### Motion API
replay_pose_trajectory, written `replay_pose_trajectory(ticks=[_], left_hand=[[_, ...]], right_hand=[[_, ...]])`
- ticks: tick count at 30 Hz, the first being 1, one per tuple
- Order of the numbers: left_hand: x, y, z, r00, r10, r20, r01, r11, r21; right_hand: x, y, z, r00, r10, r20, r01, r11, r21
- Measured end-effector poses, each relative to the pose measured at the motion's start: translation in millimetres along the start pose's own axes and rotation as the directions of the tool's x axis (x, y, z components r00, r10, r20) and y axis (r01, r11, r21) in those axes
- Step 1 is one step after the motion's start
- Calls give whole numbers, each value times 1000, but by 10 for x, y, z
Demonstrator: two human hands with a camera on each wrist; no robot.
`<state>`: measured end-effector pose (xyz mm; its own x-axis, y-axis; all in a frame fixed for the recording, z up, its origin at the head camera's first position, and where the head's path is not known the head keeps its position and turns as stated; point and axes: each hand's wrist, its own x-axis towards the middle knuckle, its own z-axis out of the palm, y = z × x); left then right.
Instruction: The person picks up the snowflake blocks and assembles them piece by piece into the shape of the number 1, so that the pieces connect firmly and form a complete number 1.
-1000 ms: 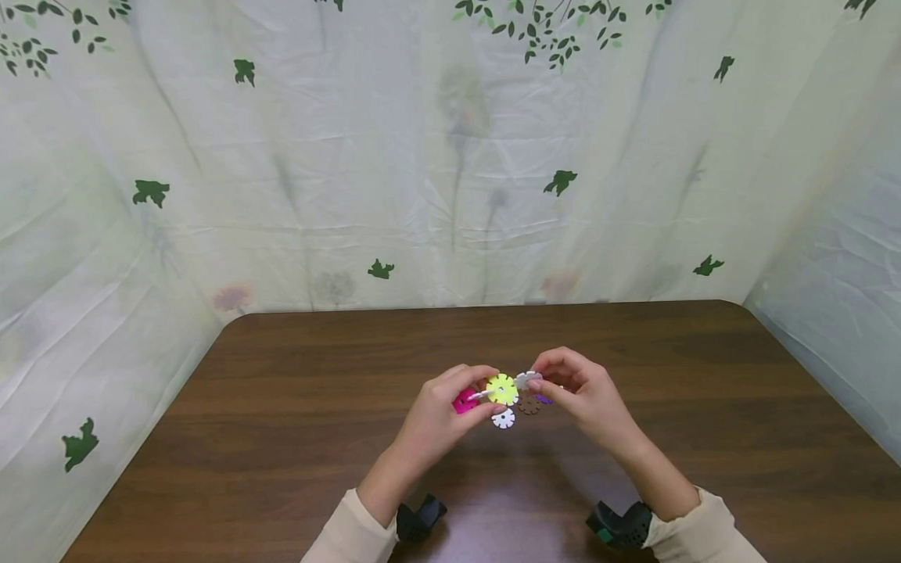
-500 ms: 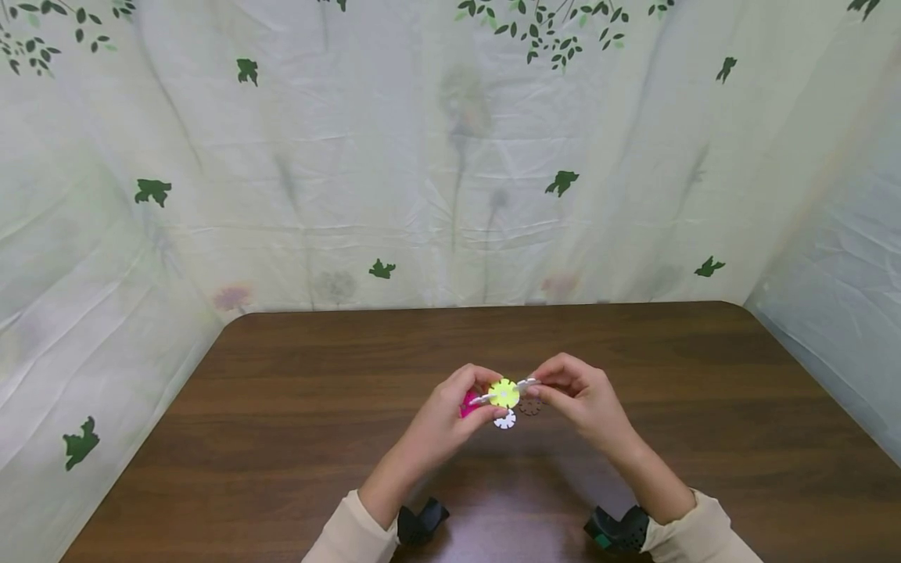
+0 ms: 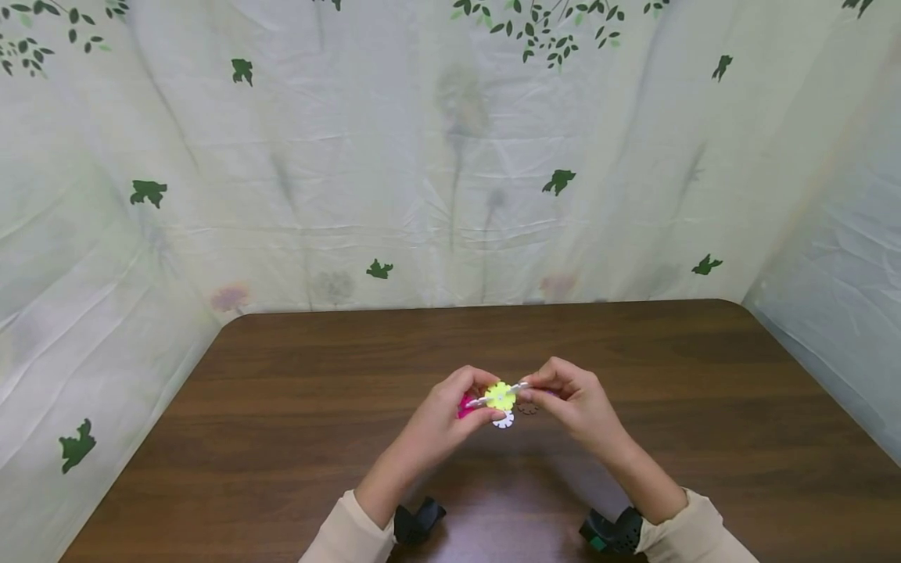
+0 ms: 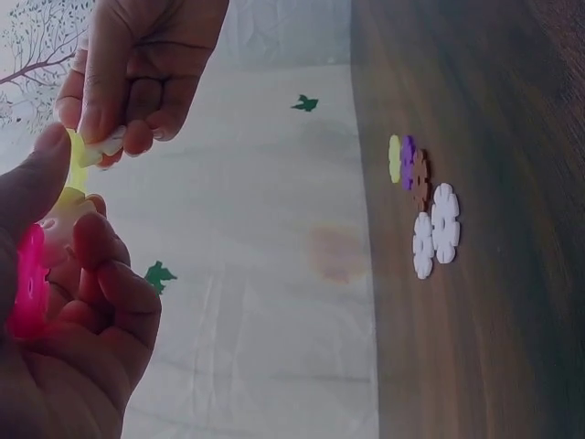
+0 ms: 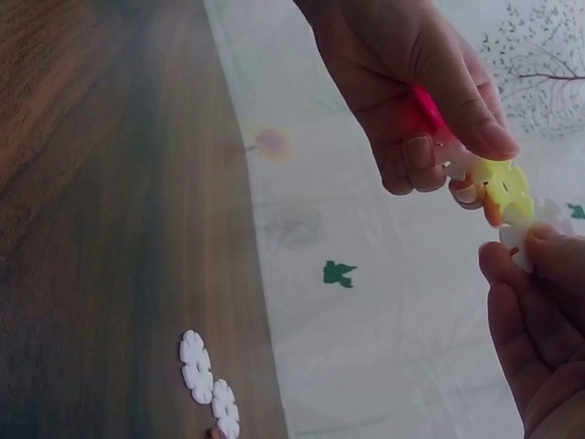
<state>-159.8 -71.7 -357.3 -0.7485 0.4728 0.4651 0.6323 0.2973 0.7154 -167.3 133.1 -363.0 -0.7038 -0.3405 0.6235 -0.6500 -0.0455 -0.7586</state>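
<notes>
Since the earliest frame, the right hand (image 3: 572, 400) has been brought slightly nearer to the left hand (image 3: 450, 410), and the outer white disc (image 3: 521, 387) has been turned from nearly face-on to nearly edge-on in the head view.

Position: the yellow disc (image 3: 500, 396) is located immediately to the left of the right fingertips, with its face turned towards the head camera. The outer white disc is held between the two; its edge is seen against the rim of the yellow disc. Whether the slots are fully engaged cannot be told. Alignment of this edge with the yellow rim is judged to be the governing relation.

Axis: the joined row is run from the pink disc (image 4: 30, 283), inside the curl of the left fingers, through the inner white disc (image 5: 454, 160), to the yellow disc at the left fingertips. Its long axis is directed towards the right fingertips.

Pose: the yellow disc is clamped between left thumb and fingertips. The outer white disc is pinched between right thumb and forefinger. Both hands are angled inward and raised above the table (image 3: 317, 438).

Loose parts: two loose white discs (image 4: 446, 224), a brown disc (image 4: 420, 178), a purple disc (image 4: 408, 162) and a loose yellow disc (image 4: 395, 158) are grouped on the table, below the fingers.
</notes>
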Motion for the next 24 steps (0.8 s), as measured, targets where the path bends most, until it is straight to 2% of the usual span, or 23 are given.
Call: replay_pose_trajectory(ticks=[4, 13, 18, 24], left_hand=[[-5, -5, -11, 1000, 12, -25, -12, 1000, -9], [6, 0, -46, 996, 53, -74, -51, 998, 27], [6, 4, -43, 996, 53, -74, -50, 998, 38], [5, 21, -13, 993, 96, -68, -90, 993, 75]], right_hand=[[15, -27, 0, 1000, 8, 9, -8, 1000, -10], [10, -41, -16, 994, 106, -25, -108, 991, -86], [8, -40, -2, 991, 132, -28, -133, 991, -31], [-4, -42, 42, 981, 193, 1, -192, 976, 99]])
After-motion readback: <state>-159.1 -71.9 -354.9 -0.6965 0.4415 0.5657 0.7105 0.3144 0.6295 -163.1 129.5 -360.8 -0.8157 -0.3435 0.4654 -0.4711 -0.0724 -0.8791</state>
